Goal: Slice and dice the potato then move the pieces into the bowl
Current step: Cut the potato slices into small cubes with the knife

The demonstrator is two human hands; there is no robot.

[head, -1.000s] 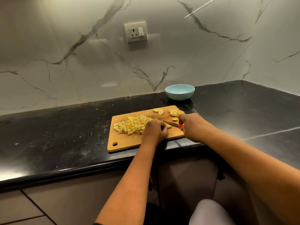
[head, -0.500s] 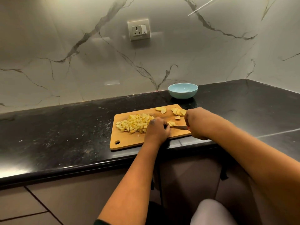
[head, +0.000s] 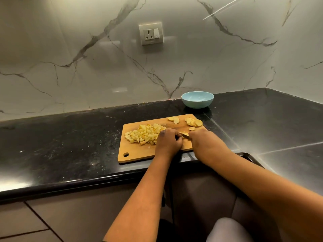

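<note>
Your left hand (head: 168, 142) is curling onto a slice (head: 185, 134) while your right hand (head: 203, 139) is gripping the knife (head: 185, 136) — wet, slippery potato — so pin it flat.

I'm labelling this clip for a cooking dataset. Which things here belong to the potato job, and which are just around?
In the job:
diced potato pile
potato slices
cutting board
knife
blue bowl, nothing in it
left hand, right hand

Just around:
wall socket
black countertop
</note>
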